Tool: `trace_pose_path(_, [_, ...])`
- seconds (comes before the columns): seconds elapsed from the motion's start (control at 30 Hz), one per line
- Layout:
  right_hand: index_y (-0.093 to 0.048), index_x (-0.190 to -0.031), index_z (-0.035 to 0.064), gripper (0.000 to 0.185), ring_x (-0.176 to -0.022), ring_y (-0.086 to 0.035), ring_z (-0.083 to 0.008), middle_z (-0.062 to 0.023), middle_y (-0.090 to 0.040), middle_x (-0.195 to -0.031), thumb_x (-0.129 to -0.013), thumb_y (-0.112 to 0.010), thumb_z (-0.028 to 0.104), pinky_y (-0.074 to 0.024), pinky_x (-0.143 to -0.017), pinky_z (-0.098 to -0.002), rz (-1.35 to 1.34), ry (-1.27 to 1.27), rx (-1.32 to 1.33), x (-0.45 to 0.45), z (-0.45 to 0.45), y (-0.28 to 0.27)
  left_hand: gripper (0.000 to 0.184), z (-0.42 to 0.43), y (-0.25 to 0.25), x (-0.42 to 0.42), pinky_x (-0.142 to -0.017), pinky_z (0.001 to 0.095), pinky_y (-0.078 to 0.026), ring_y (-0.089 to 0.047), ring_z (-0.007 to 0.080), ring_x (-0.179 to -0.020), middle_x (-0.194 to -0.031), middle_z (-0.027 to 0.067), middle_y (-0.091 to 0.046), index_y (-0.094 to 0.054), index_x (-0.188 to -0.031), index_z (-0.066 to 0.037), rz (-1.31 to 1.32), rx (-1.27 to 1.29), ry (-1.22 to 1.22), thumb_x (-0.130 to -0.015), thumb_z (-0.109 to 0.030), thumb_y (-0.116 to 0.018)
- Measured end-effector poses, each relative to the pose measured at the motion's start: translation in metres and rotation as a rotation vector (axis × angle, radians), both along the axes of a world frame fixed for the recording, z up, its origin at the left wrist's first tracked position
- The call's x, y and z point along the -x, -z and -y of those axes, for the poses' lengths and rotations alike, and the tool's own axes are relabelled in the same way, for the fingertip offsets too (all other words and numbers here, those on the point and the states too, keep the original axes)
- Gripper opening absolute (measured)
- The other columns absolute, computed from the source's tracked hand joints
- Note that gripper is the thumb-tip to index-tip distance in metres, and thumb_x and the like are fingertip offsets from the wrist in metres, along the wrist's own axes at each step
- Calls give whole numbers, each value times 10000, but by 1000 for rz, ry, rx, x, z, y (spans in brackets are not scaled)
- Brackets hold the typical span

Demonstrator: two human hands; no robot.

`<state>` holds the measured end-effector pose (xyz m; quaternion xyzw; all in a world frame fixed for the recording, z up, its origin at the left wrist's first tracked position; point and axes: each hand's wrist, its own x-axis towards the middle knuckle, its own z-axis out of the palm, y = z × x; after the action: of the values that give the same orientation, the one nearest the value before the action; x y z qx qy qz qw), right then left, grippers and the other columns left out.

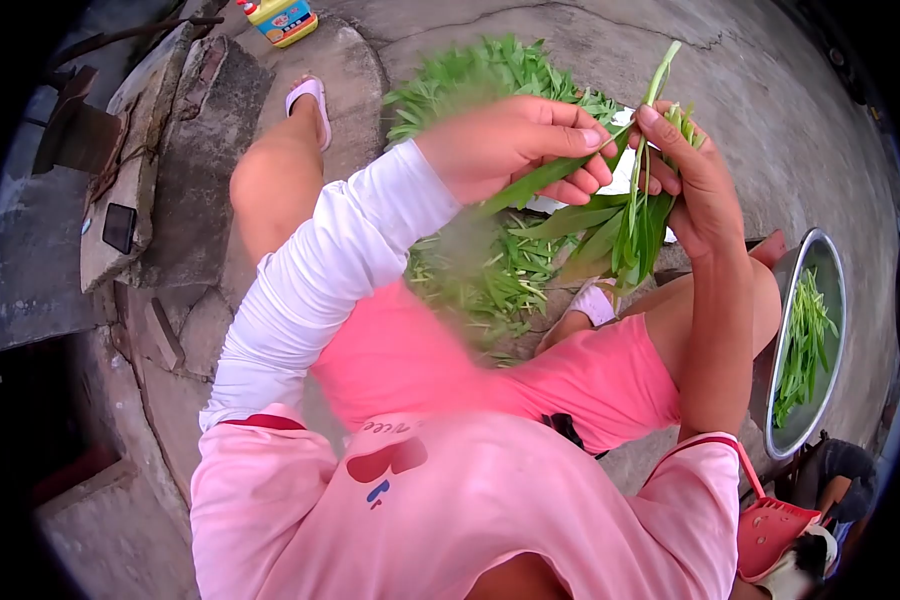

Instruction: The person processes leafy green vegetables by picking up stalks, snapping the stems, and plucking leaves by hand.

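My left hand point(530, 145), below a white sleeve, pinches a long green leaf point(545, 182) between thumb and fingers. Just to its right, my right hand point(698, 175) is closed around a bunch of green leafy stems point(638, 235). One pale stem sticks up above the fingers, while the leaves hang down beneath. Both hands are close together over a big pile of green leaves point(510, 75) on the ground. More cut greens point(485, 285) lie nearer my legs, and a white sheet or bag point(624, 175) shows partly behind the hands.
At the right stands a metal basin point(836, 345) with green stems point(806, 350) in it. A yellow bottle point(282, 22) is at the top left. A phone point(119, 228) lies on a stone slab point(120, 195) at the left. A red bag-like object point(775, 535) sits at the lower right.
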<state>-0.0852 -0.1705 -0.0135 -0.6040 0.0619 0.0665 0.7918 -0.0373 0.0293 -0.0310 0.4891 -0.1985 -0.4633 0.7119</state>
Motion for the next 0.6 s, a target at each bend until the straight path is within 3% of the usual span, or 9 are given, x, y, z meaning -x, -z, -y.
trace_pose_path(0.17, [-565, -921, 36, 163, -485, -351, -26, -43, -602, -793, -864, -626, 176, -359, -492, -191, 14, -37, -94, -2, 9, -2, 244, -1, 0, 0, -712, 223, -467, -560, 71, -783, -878, -8, -591, -530, -1083, -52, 73, -90, -1, -917, -231, -525])
trace_pose_path(0.3, [-559, -926, 28, 160, -503, -357, -31, -61, -609, -815, -875, -611, 170, -377, -512, -197, 40, -22, -133, -3, 17, -3, 239, -1, -10, 2, -766, 228, -444, -562, 83, -817, -975, 34, -595, -533, -1077, -29, 275, -289, -132, -908, -199, -531])
trace_pose_path(0.4, [-570, -888, 28, 160, -496, -375, -40, -34, -579, -729, -869, -615, 180, -377, -512, -204, 40, 23, -148, -5, 18, -1, 215, -4, 12, -5, -799, 242, -436, -569, 107, -873, -989, 50, -604, -546, -1049, -9, 677, -308, -254, -910, -171, -524])
trace_pose_path(0.5, [-574, -860, 34, 171, -494, -379, -50, -16, -556, -677, -855, -625, 198, -373, -513, -209, 46, 88, -22, -4, 16, 0, 188, 0, 5, 6, -807, 248, -432, -565, 113, -904, -969, 40, -600, -556, -1017, 3, 1295, -462, -589, -911, -147, -518])
trace_pose_path(0.6, [-570, -851, 36, 177, -510, -387, -51, -38, -599, -721, -842, -632, 202, -369, -513, -210, 87, 119, 28, -4, 11, 3, 226, 7, -10, 20, -800, 243, -425, -548, 95, -892, -975, 28, -598, -560, -1026, -7, 940, -297, -376, -913, -202, -547])
